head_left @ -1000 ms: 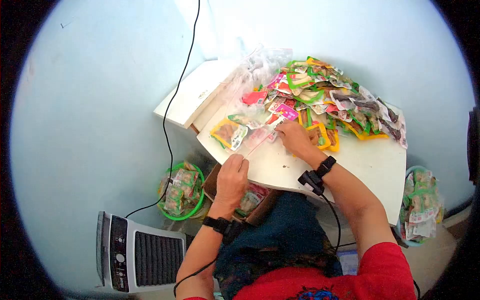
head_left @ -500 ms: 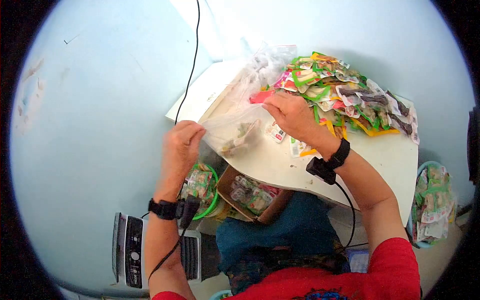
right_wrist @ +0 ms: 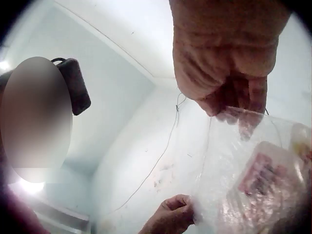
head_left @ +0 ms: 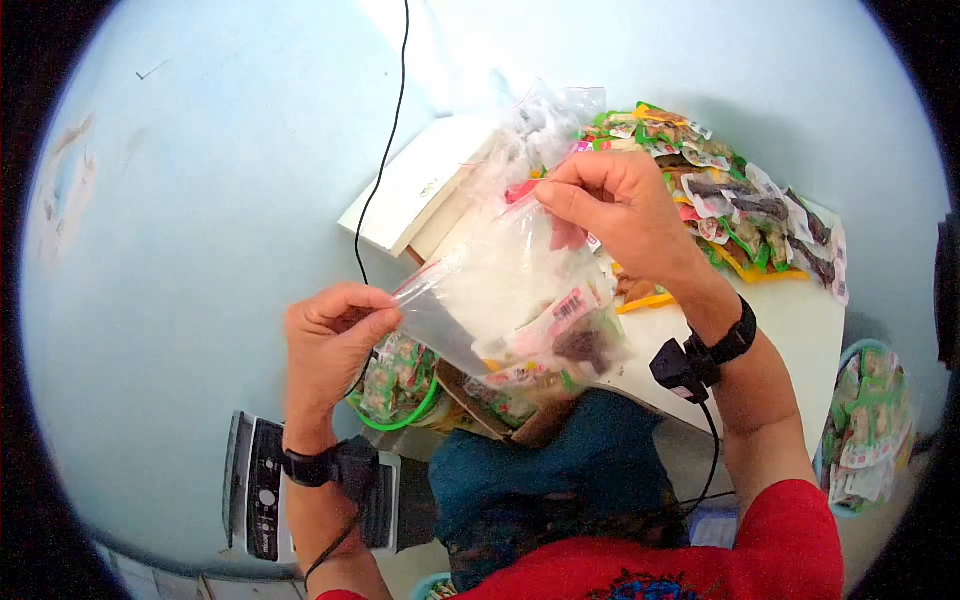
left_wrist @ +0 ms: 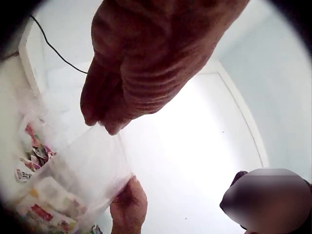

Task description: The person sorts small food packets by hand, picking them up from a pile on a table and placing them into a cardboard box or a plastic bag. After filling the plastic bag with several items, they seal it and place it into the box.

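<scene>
A clear zip bag (head_left: 480, 300) with a red strip along its mouth is stretched between both hands. At one top corner my left hand (head_left: 330, 345) pinches it between thumb and fingers. The opposite corner is pinched by my right hand (head_left: 630, 215), higher and nearer the pile. Several snack packets (head_left: 560, 340) lie in the bottom of the bag, which hangs over the table's front edge. The left wrist view shows the bag (left_wrist: 92, 161) slanting down from the fingers. Through the film in the right wrist view, a packet with red print (right_wrist: 263, 170) shows.
A heap of colourful snack packets (head_left: 740, 200) covers the back right of the white table (head_left: 800, 330). Crumpled clear bags (head_left: 545, 120) lie behind. Below are a green-rimmed basket (head_left: 400, 415), a cardboard box (head_left: 475, 400), another filled basket (head_left: 865, 420) and an air cooler (head_left: 265, 500). A black cord (head_left: 385, 150) hangs at left.
The bag has risen from the tabletop and come toward the body, its mouth spread wider. My left hand moved left; my right hand rose slightly. Packets now hang in the bag's bottom.
</scene>
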The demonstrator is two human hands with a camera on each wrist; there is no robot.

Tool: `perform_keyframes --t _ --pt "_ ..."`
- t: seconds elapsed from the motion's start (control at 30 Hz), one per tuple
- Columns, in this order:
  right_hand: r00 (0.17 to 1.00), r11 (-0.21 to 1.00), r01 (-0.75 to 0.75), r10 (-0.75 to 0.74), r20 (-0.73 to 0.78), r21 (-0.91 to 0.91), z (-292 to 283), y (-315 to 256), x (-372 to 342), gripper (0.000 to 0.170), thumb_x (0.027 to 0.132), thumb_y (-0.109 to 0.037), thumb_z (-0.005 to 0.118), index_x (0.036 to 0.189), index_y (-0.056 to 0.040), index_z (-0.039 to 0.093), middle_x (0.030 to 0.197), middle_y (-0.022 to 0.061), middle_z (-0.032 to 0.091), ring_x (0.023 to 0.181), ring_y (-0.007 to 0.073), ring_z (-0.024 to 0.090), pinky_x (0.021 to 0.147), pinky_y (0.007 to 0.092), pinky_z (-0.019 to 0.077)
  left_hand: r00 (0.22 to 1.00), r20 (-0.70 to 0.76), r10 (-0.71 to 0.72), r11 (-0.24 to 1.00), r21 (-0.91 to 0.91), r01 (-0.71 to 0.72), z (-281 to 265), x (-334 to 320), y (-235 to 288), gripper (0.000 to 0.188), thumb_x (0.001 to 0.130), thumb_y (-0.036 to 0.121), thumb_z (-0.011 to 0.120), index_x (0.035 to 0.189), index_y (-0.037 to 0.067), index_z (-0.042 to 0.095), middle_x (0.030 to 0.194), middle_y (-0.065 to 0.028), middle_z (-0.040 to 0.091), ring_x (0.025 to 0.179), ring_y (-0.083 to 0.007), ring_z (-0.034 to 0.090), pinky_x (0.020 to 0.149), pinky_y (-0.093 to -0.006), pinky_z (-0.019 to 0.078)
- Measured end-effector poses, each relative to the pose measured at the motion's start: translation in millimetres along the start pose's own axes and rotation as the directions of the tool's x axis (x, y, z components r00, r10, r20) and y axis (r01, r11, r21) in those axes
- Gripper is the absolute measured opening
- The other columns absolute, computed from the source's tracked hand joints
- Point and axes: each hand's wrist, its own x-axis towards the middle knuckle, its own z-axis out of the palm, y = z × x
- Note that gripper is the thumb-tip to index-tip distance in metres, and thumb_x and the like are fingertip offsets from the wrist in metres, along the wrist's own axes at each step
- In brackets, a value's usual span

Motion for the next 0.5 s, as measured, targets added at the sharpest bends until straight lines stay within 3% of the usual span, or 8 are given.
perform_keyframes --t 0.17,0.23,0.33,0.5 --pt "0.998 0.998 -0.056 0.056 0.010 0.020 -6 25 7 0.023 0.092 -0.017 0.064 0.079 0.0021 0.069 0.064 0.0040 0.065 0.058 0.0075 0.062 0.053 0.0228 0.0500 0.994 -0.109 -0.023 0.997 -0.081 0.014 24 7 -12 0.016 0.084 -0.003 0.069 0.100 -0.001 0.070 0.083 -0.0063 0.071 0.075 -0.0112 0.066 0.071 -0.0255 0.0551" --pt "0.997 0.997 -0.077 0.077 0.001 -0.027 -7 28 9 0.022 0.092 -0.016 0.065 0.081 0.0026 0.070 0.066 0.0041 0.066 0.059 0.0079 0.062 0.054 0.0234 0.0512 0.993 -0.115 -0.029 0.999 -0.038 0.024 23 9 -18 0.015 0.085 -0.002 0.069 0.100 -0.001 0.071 0.082 -0.0033 0.069 0.074 -0.0093 0.064 0.070 -0.0240 0.0530" --pt "0.998 0.997 -0.052 0.054 -0.034 0.054 -4 27 7 0.020 0.092 -0.015 0.065 0.085 0.0031 0.070 0.067 0.0041 0.066 0.060 0.0084 0.063 0.055 0.0242 0.0519 0.994 -0.108 -0.021 1.000 0.004 0.021 23 13 -23 0.014 0.084 -0.002 0.069 0.098 -0.002 0.070 0.080 0.0006 0.067 0.072 -0.0056 0.060 0.066 -0.0216 0.0488" --pt "0.997 0.998 -0.052 0.053 -0.061 0.020 -4 28 8 0.020 0.091 -0.015 0.065 0.086 0.0029 0.071 0.067 0.0041 0.066 0.060 0.0086 0.064 0.055 0.0244 0.0517 0.998 -0.051 -0.038 0.986 0.159 0.045 27 18 -15 0.012 0.085 0.002 0.069 0.096 -0.002 0.069 0.083 -0.0019 0.069 0.075 -0.0072 0.061 0.069 -0.0243 0.0500"
